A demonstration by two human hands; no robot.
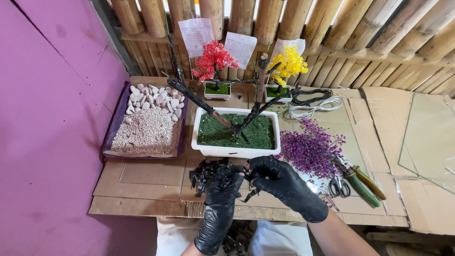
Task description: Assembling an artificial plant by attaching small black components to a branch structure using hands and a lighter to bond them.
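Observation:
Both my hands wear black gloves and meet in front of a white rectangular planter (222, 150). My left hand (222, 189) and my right hand (275, 179) pinch a small dark strip (248, 178) between their fingertips. A heap of similar black scraps (203, 174) lies just left of my left hand. The planter holds green artificial grass (258, 135) and a bare, dark forked tree trunk (199, 102) whose branches spread up to the left and right.
A purple tray (118, 121) at the left holds white pebbles and fine gravel. Purple plastic sprigs (310, 151), scissors (339, 187) and green-handled pliers (362, 185) lie at the right. Small red (213, 59) and yellow (288, 64) model trees stand behind, with coiled wire (313, 102). Glass sheets (429, 137) lie far right.

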